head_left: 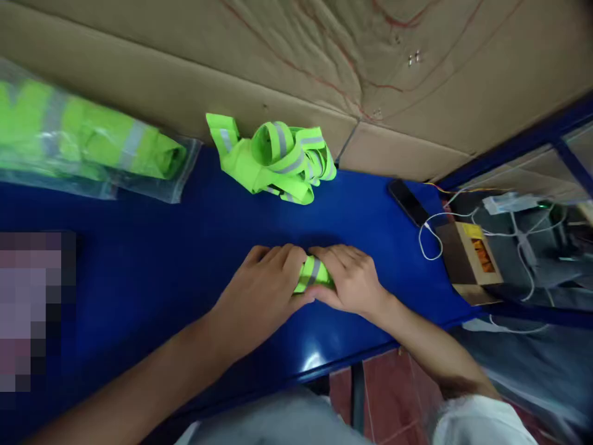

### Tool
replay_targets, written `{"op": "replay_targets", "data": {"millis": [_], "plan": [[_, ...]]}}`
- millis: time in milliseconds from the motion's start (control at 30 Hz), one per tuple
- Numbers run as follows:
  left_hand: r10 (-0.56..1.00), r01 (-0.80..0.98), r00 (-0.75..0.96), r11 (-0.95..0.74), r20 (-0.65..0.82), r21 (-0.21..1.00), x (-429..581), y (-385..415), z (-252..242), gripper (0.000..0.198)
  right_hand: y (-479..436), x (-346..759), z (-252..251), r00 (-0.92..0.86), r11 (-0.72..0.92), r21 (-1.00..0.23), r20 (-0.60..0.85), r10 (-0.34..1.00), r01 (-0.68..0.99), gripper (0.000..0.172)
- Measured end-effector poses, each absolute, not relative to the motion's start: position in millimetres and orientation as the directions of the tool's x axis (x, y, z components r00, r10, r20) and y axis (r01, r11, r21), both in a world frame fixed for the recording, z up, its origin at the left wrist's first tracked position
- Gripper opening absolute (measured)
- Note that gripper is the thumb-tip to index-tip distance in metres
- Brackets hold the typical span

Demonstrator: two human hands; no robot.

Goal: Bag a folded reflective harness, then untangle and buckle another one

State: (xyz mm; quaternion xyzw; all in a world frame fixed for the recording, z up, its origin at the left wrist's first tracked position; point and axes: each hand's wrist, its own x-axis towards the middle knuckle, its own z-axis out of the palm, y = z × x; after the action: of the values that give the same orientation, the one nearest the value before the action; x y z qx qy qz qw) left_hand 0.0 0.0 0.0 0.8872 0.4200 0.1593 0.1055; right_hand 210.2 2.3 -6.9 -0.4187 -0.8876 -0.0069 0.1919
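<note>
Both of my hands are wrapped round a rolled neon-yellow reflective strap (313,274) with a grey stripe, low over the blue table. My left hand (269,278) closes over its left end, and my right hand (349,276) grips the right end. Only the middle of the roll shows between them; its ends are hidden under my fingers. Beyond my hands lies a loose heap of the same neon-yellow reflective strap (282,162), with coils and a small dark piece near its front.
Clear plastic bags with rolled neon-yellow reflective material (88,133) lie at the back left. Cardboard (407,136) lines the table's rear. At right are a black phone (407,202), a white cable (430,228) and a small cardboard box (466,256). The blue table (185,247) has a pixelated patch at left.
</note>
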Motion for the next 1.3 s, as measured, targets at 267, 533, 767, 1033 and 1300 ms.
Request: {"op": "replay_targets", "data": {"millis": [267,533,767,1033,1300], "plan": [[0.809,0.719,0.556,-0.583,0.190,0.378,11.4,-8.2,-5.3,0.058,0.7,207.2,-11.5,-0.543,0.612,-0.135,0.341,0.767,0.779,0.059],[0.965,0.343,0.139,-0.259,0.224,0.903,4.5,-0.7,2.3,0.078,2.6,222.3,8.2,-0.077,0.270,-0.587,0.333,0.940,0.763,0.045],[0.973,-0.255,0.128,0.217,-0.189,0.942,28.2,-14.2,-1.0,0.092,7.3,220.5,6.9,0.114,0.124,-0.748,0.258,0.959,0.652,0.048],[0.872,-0.260,0.433,0.365,-0.230,0.894,47.4,-25.1,-3.8,0.052,-3.1,203.4,7.6,0.157,0.129,-0.828,0.252,0.955,0.545,0.032],[0.931,-0.209,0.338,0.215,-0.136,0.954,46.5,-22.0,-9.4,0.037,-10.2,198.5,3.6,0.110,0.228,-0.848,0.315,0.943,0.479,0.024]]}}
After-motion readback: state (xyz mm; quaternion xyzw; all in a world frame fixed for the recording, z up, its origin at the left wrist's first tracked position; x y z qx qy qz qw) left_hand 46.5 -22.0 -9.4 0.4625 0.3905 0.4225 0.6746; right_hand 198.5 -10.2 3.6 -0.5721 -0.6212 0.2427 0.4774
